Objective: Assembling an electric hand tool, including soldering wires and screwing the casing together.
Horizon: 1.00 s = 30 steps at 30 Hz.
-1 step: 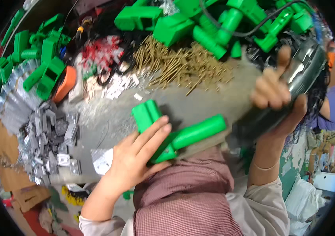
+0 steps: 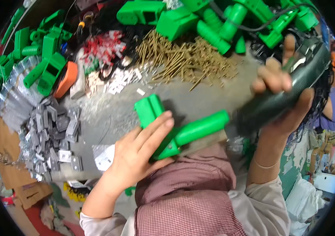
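My left hand grips a green plastic housing at the near edge of the worktop. Its fingers lie over the bend between the block-shaped end and the round handle, with the thumb on the near side. A small screw hole shows close to the fingers. On the right, my right hand is wrapped round a dark, long-bodied power tool, its index finger raised. The tool slants down toward the end of the green handle, and its lower end is blurred, so I cannot tell whether they touch.
Long brass-coloured screws lie heaped at the far middle. Green housings pile up behind them, crossed by a grey cable. Grey metal-like blocks, white pieces, red-and-clear parts and an orange piece lie leftward.
The whole scene sits slightly shifted in the view. The dark tool in my right hand looks a little sharper; both hands keep their holds.
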Available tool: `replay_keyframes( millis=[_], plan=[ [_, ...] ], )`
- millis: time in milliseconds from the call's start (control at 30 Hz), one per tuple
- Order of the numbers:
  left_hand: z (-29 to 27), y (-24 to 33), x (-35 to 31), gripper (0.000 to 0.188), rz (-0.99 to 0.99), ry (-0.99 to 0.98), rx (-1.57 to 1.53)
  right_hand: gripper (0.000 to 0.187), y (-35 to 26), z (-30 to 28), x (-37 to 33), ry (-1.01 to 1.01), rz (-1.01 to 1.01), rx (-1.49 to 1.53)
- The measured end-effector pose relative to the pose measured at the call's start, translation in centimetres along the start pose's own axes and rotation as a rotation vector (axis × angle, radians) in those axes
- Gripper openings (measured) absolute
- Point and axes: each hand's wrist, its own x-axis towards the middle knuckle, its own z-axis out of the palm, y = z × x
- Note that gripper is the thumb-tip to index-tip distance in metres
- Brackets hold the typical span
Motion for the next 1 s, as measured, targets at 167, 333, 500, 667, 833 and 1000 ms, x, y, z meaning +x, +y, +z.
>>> replay_keyframes(
  millis=[167, 333, 500, 667, 833, 1000],
  plan=[
    [0.8, -0.6, -0.6, 0.108, -0.007, 0.062, 0.017, 0.055, 2.9, 0.8, 0.6, 0.285, 0.099, 0.105],
    [1.1, -0.7, -0.9, 0.111, 0.003, 0.055, -0.001, 0.037, 4.6, 0.1, 0.0, 0.539, -0.063, 0.021],
    [0.9, -0.7, -1.0, 0.112, 0.01, 0.059, -0.01, 0.037, 5.2, 1.2, 0.0, 0.506, -0.057, 0.024],
    [1.0, -0.9, -1.0, 0.111, 0.002, 0.056, 0.008, 0.04, 5.4, 0.6, 0.2, 0.574, -0.045, 0.023],
    [1.0, -0.9, -1.1, 0.108, 0.003, 0.069, 0.008, 0.04, 5.2, 0.5, 0.1, 0.518, -0.035, -0.002],
    [0.8, -0.7, -1.1, 0.105, -0.012, 0.067, -0.002, 0.041, 5.3, 0.0, -0.2, 0.451, -0.027, 0.015]
  ],
)
